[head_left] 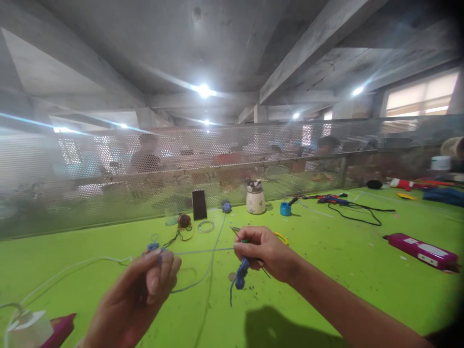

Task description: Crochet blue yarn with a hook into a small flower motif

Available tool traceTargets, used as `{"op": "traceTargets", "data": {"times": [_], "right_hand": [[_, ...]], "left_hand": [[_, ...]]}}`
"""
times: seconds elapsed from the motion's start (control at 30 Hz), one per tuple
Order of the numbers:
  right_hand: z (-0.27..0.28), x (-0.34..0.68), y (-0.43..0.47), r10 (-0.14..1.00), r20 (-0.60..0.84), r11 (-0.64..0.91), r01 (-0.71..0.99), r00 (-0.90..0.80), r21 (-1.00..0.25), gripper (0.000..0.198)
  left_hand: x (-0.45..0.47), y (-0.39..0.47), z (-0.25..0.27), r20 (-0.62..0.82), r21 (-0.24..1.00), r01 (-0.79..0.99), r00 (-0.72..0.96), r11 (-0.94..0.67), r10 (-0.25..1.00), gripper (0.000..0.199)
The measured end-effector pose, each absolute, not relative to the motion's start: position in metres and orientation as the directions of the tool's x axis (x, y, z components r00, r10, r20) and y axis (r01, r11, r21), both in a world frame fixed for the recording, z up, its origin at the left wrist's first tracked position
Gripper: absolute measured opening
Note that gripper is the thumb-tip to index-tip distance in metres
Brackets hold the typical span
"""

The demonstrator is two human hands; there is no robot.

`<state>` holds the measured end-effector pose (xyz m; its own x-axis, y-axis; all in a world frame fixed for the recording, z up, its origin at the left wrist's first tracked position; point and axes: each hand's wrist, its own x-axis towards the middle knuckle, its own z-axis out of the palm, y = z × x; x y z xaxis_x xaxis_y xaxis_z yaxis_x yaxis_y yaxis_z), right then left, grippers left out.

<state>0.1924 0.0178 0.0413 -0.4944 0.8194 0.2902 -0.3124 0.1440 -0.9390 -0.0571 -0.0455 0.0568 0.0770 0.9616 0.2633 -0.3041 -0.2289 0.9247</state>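
My left hand is closed in a pinch at the lower left, with a small bunch of blue yarn at its fingertips. My right hand pinches a short knotted piece of blue yarn, whose loose tail hangs down. Dark thin ends stick out on both sides of that hand; I cannot tell what tool or cord they are. A bit of green shows between its fingers. A strand stretches between the hands. Beyond them lies a ball of blue yarn, its strand running toward me and looping near my left hand.
On the green table stand a phone, a pale bottle and a blue pot. A dark multicoloured yarn ball lies left. A magenta power strip and cabled tools lie right. A perforated screen closes the back.
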Motion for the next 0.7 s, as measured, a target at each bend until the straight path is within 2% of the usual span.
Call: {"op": "traceTargets", "data": {"times": [0.07, 0.1, 0.13, 0.2, 0.23, 0.3, 0.33, 0.37, 0.47, 0.53, 0.6, 0.67, 0.7], "right_hand": [[0.037, 0.189, 0.018, 0.820, 0.270, 0.135, -0.288, -0.505, -0.948, 0.035], [0.035, 0.187, 0.017, 0.818, 0.263, 0.132, -0.278, -0.512, -0.951, 0.035], [0.033, 0.186, 0.015, 0.817, 0.260, 0.132, -0.271, -0.515, -0.953, 0.035], [0.032, 0.185, 0.013, 0.821, 0.259, 0.138, -0.265, -0.508, -0.954, 0.035], [0.031, 0.184, 0.012, 0.827, 0.260, 0.140, -0.266, -0.498, -0.954, 0.035], [0.030, 0.185, 0.012, 0.847, 0.257, 0.139, -0.273, -0.466, -0.952, 0.036], [0.029, 0.185, 0.013, 0.861, 0.255, 0.139, -0.279, -0.440, -0.950, 0.037], [0.028, 0.185, 0.014, 0.878, 0.252, 0.139, -0.285, -0.407, -0.948, 0.038], [0.022, 0.183, 0.018, 0.934, 0.207, 0.124, -0.279, -0.292, -0.952, 0.043], [0.017, 0.180, 0.018, 0.955, 0.153, 0.087, -0.253, -0.256, -0.964, 0.046], [0.011, 0.174, 0.015, 0.952, 0.125, 0.062, -0.223, -0.279, -0.973, 0.048], [0.006, 0.168, 0.010, 0.936, 0.150, 0.086, -0.206, -0.320, -0.975, 0.049], [0.003, 0.165, 0.007, 0.930, 0.174, 0.113, -0.201, -0.323, -0.973, 0.050]], "left_hand": [[-0.045, -0.046, 0.064, 0.287, 0.862, -0.467, 0.129, -0.197, 0.949, 0.030], [-0.039, -0.042, 0.065, 0.312, 0.859, -0.467, 0.156, -0.208, 0.937, 0.023], [-0.034, -0.036, 0.063, 0.318, 0.885, -0.406, 0.171, -0.227, 0.933, 0.027], [-0.027, -0.020, 0.053, 0.302, 0.952, -0.098, 0.132, -0.291, 0.944, 0.047], [-0.025, -0.011, 0.046, 0.333, 0.935, 0.097, 0.082, -0.340, 0.939, 0.051], [-0.027, 0.002, 0.033, 0.339, 0.862, 0.387, 0.040, -0.327, 0.940, 0.027], [-0.028, 0.005, 0.029, 0.323, 0.859, 0.407, 0.043, -0.311, 0.946, 0.019], [-0.030, 0.006, 0.026, 0.303, 0.858, 0.418, 0.058, -0.298, 0.951, 0.025], [-0.032, -0.005, 0.028, 0.212, 0.925, 0.278, 0.192, -0.260, 0.958, 0.045], [-0.028, -0.015, 0.035, 0.178, 0.983, -0.091, 0.337, -0.156, 0.925, 0.043], [-0.023, -0.022, 0.040, 0.200, 0.922, -0.381, 0.324, -0.066, 0.925, 0.031], [-0.016, -0.024, 0.039, 0.160, 0.857, -0.514, 0.243, -0.013, 0.957, 0.018], [-0.013, -0.023, 0.037, 0.119, 0.842, -0.540, 0.212, 0.015, 0.970, 0.019]]}}
